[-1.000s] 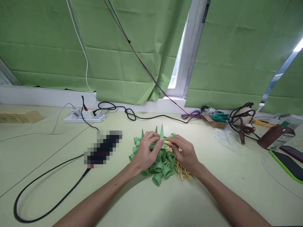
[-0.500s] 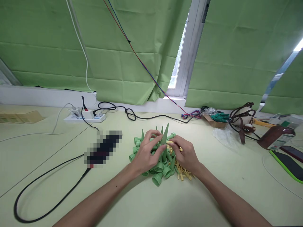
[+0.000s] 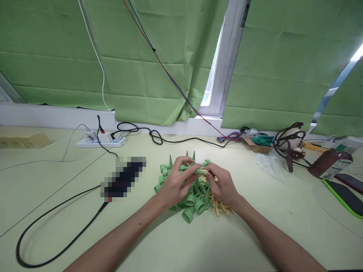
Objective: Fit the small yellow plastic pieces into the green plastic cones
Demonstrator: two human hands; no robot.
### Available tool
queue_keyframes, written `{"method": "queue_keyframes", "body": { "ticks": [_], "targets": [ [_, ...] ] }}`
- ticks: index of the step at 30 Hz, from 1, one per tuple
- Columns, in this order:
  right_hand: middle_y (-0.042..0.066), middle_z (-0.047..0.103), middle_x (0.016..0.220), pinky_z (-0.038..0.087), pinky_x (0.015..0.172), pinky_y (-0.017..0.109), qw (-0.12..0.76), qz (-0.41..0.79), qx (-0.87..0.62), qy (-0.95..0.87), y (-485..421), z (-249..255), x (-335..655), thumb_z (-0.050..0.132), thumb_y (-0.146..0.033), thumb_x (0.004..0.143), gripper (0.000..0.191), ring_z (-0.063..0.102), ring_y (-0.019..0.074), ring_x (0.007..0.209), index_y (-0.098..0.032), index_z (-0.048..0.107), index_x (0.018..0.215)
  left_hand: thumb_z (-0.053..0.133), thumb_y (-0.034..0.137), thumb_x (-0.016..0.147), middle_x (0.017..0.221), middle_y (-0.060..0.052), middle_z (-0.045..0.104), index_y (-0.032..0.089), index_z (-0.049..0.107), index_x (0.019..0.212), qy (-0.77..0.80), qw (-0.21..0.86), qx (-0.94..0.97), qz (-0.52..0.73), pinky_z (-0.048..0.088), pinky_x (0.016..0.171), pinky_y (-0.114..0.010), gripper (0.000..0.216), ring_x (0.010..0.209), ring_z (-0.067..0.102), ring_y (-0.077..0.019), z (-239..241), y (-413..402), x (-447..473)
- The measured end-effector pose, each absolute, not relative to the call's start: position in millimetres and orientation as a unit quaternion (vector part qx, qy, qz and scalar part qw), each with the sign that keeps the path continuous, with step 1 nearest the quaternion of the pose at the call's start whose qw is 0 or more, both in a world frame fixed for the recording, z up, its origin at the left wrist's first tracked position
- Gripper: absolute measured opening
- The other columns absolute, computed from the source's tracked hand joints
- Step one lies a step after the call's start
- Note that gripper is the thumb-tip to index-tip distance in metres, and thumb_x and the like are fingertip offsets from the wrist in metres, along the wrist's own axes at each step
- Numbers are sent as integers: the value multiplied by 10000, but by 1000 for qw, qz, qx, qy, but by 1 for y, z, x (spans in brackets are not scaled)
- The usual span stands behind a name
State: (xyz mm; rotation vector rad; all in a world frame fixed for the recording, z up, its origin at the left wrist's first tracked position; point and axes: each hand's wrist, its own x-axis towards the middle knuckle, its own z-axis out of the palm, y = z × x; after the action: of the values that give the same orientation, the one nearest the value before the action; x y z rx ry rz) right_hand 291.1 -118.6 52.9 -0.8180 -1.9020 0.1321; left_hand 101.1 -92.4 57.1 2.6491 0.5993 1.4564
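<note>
My left hand (image 3: 176,183) is closed on a green plastic spike (image 3: 199,172), which lies roughly level with one end toward my right hand. In my right hand (image 3: 222,182), thumb and fingers pinch a small yellow plastic piece (image 3: 206,170) against that end. Whether the piece sits inside the spike or only touches it, I cannot tell. Under and around both hands spreads a pile of green spikes with wide round sockets (image 3: 188,215). Beside it, below my right hand, lie many small yellow pieces (image 3: 219,209).
To the left is a blurred-out dark device (image 3: 124,179) with a looping black cable (image 3: 56,200). A white power strip (image 3: 85,142) stands near the wall. At the right are a cardboard box (image 3: 256,146), a plastic bag (image 3: 269,165), a dark red bottle (image 3: 330,163) and a green-edged phone (image 3: 346,198).
The green spike in my left hand has tipped from pointing up to lying nearly level. Its end now meets the yellow piece in my right hand.
</note>
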Motion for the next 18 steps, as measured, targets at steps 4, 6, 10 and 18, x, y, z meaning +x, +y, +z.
{"method": "queue_keyframes", "body": {
  "ticks": [4, 6, 10, 18],
  "targets": [
    [2, 519, 712, 371, 592, 251, 511, 62, -341, -787, -120, 55, 290, 419, -154, 984, 190, 460, 126, 620, -193, 534, 838, 500, 61, 926, 1186, -110, 441, 269, 511, 1325, 199, -8, 859, 472, 531, 870, -357, 450, 1092, 515, -207, 54, -91, 99],
    [3, 523, 717, 374, 597, 252, 516, 64, -342, -783, -120, 55, 289, 426, -156, 983, 187, 466, 127, 629, -192, 541, 839, 504, 71, 929, 1190, -110, 437, 265, 514, 1318, 208, -21, 853, 478, 532, 871, -355, 435, 1080, 521, -201, 54, -92, 100],
    [-1, 509, 697, 371, 587, 260, 544, 46, -354, -759, -120, 56, 288, 452, -178, 983, 185, 452, 127, 618, -191, 556, 831, 542, 122, 928, 1146, -107, 468, 231, 518, 1277, 237, -37, 828, 506, 524, 855, -357, 367, 1030, 534, -200, 58, -95, 103],
    [16, 529, 699, 393, 575, 272, 560, -17, -375, -738, -118, 58, 289, 471, -181, 986, 161, 462, 139, 616, -194, 613, 909, 437, 219, 988, 886, -61, 580, 179, 583, 818, 293, 65, 816, 494, 457, 815, -357, 227, 927, 511, -200, 65, -98, 105]
  ]
}}
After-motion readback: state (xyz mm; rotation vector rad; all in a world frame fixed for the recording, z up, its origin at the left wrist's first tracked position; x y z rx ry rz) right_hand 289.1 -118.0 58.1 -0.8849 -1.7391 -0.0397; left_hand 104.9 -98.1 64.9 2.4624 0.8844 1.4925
